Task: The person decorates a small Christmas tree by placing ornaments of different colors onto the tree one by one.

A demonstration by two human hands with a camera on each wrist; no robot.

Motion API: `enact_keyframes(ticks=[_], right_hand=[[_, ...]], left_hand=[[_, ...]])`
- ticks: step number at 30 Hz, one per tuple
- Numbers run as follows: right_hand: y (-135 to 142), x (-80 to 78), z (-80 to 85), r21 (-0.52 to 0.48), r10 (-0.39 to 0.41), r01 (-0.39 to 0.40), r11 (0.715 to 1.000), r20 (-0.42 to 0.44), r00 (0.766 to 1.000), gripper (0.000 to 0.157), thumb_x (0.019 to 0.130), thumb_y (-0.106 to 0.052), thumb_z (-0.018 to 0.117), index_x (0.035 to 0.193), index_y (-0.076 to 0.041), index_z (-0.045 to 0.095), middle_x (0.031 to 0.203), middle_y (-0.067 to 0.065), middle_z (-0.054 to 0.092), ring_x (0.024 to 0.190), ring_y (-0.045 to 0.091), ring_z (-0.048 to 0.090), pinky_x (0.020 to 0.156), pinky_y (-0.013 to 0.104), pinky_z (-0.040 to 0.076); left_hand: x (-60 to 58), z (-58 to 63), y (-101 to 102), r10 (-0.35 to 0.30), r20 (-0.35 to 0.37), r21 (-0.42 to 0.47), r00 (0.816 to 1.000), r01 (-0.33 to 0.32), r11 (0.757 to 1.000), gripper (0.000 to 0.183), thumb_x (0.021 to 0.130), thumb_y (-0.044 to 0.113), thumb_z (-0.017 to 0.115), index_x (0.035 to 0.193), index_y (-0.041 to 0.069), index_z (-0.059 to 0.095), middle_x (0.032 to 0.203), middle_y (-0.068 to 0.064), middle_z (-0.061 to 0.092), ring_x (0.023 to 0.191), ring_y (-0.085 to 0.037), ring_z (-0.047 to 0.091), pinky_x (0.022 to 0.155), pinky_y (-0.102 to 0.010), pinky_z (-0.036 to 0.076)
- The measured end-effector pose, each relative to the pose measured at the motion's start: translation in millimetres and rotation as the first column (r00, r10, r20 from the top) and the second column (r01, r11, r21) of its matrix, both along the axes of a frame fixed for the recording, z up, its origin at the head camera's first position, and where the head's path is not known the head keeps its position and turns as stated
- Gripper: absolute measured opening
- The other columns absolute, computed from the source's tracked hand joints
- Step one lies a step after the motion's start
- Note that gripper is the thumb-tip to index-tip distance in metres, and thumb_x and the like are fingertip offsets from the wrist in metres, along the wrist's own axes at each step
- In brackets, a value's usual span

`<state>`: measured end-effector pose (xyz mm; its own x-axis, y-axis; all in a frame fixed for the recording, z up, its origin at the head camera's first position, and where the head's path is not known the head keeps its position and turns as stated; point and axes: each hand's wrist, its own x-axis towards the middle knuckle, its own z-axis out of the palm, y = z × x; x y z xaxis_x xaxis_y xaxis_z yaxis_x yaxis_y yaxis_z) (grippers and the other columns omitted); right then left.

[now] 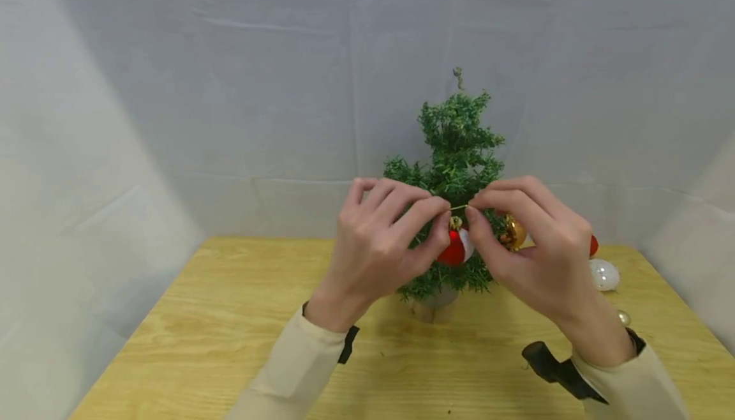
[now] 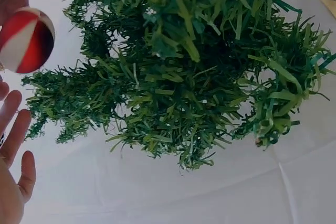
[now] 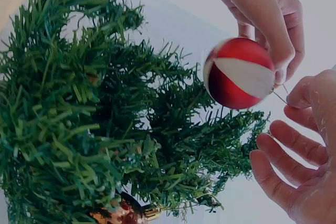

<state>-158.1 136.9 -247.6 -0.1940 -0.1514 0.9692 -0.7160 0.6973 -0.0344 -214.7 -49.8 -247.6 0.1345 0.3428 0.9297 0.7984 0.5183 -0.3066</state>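
A red and white bauble (image 1: 453, 247) hangs by a thin gold string (image 1: 459, 207) in front of a small green Christmas tree (image 1: 459, 145). My left hand (image 1: 390, 235) pinches one side of the string loop between thumb and forefinger. Opposite it, my right hand (image 1: 534, 247) pinches the other side, its remaining fingers loosely bent. From the right wrist view, the bauble (image 3: 239, 73) is close to the branches, and the string runs from its cap to the fingertips. The left wrist view shows the bauble (image 2: 27, 40) at its left edge.
A gold bauble (image 1: 515, 232) is on the tree's right side, partly behind my right hand. Right of that hand, a red ornament (image 1: 594, 245), a white bauble (image 1: 605, 275) and a small gold ball (image 1: 624, 318) lie on the wooden table (image 1: 241, 318). A pale cloth (image 1: 258, 88) hangs behind.
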Motion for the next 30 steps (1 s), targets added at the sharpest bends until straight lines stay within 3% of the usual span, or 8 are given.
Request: enact_keyframes(ticks=[10, 19, 30], right_hand=[[2.3, -10.2, 6.4, 0.023, -0.050, 0.050, 0.998, 0.001, 0.999, 0.023, 0.095, -0.019, 0.062, 0.090, 0.001, 0.072, 0.090, 0.015, 0.070, 0.067, 0.024, 0.061, 0.060, 0.032, 0.046], [0.8, -14.7, 9.8, -0.035, -0.068, 0.071, 0.997, 0.090, 0.994, 0.010, 0.089, -0.006, 0.068, 0.092, 0.001, 0.074, 0.089, 0.015, 0.068, 0.067, 0.026, 0.063, 0.076, 0.008, 0.043], [6.9, -15.4, 3.1, 0.079, -0.133, 0.122, 0.989, 0.163, 0.978, 0.006, 0.088, -0.003, 0.071, 0.093, -0.001, 0.074, 0.100, 0.014, 0.069, 0.075, 0.022, 0.064, 0.071, 0.017, 0.045]], left_hand=[[-11.9, 2.6, 6.9, 0.026, 0.085, 0.023, 0.996, -0.028, 0.999, 0.011, 0.093, 0.021, 0.069, 0.091, 0.015, 0.078, 0.091, 0.000, 0.076, 0.084, -0.019, 0.068, 0.078, -0.037, 0.051], [-11.8, 7.3, 13.4, 0.069, 0.190, 0.041, 0.979, -0.078, 0.996, 0.016, 0.096, 0.023, 0.065, 0.093, 0.015, 0.079, 0.092, 0.000, 0.075, 0.084, -0.018, 0.068, 0.078, -0.038, 0.050], [-8.9, 2.9, 14.8, 0.117, 0.251, -0.032, 0.961, -0.113, 0.993, 0.016, 0.096, 0.024, 0.065, 0.093, 0.017, 0.079, 0.096, -0.001, 0.075, 0.086, -0.019, 0.070, 0.080, -0.040, 0.052]])
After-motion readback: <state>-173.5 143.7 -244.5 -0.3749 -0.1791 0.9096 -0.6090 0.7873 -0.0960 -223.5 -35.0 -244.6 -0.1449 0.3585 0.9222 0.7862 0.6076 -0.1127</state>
